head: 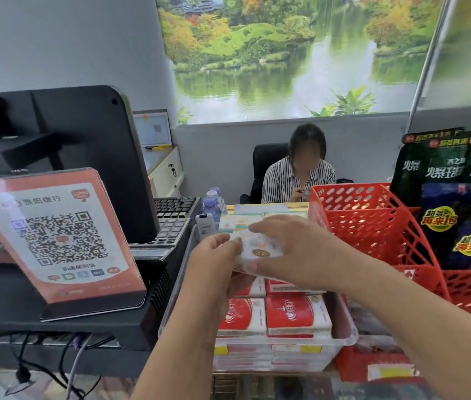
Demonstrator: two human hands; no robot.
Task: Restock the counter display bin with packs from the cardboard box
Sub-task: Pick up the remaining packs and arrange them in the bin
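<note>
A clear plastic display bin (343,336) stands on the counter, holding red-and-white packs (296,314) laid flat in rows. Above the bin I hold a white pack (260,248) with both hands. My left hand (217,264) grips its left end from below. My right hand (292,249) covers its right side, fingers spread over the top. More pale packs (240,222) lie at the far end of the bin. The cardboard box is not in view.
A QR-code payment stand (55,241) and a black register monitor (84,157) with keyboard (170,223) stand left. Red perforated baskets (372,226) and dark snack bags (465,223) stand right. A seated person (297,171) faces me behind the counter.
</note>
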